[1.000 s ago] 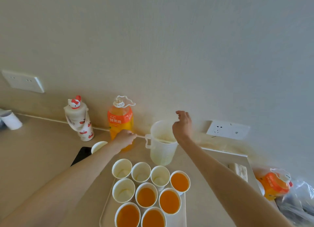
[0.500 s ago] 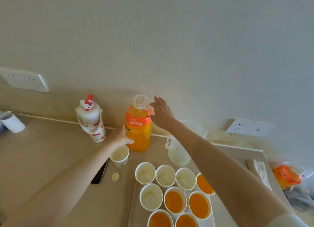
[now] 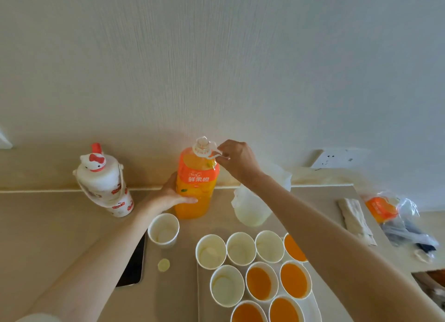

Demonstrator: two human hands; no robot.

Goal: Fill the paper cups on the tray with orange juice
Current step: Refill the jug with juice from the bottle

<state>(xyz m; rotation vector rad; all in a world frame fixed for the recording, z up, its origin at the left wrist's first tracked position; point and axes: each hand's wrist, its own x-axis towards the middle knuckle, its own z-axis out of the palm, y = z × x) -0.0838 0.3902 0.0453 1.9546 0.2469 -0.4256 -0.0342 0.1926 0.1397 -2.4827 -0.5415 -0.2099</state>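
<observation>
**Bottle at the back edge, cups on the tray in front**

The juice bottle (image 3: 196,189) stands upright at the back edge of the worktop (image 3: 48,225), against the wall. The left hand (image 3: 168,196) is on its left side and the right hand (image 3: 238,160) is at the loop by its neck. A flask (image 3: 103,182) stands to its left. A jug (image 3: 250,208) stands to its right, partly behind the right forearm. Just in front of the bottle sits a loose cup (image 3: 163,230), with a phone (image 3: 133,266) and a small disc (image 3: 163,265) nearer the front edge. Right of these lies the tray (image 3: 203,305), carrying the paper cups (image 3: 240,248) in rows, with juice in the right-hand and front ones. A folded cloth (image 3: 354,218) and a bag (image 3: 395,215) lie toward the right edge.
</observation>
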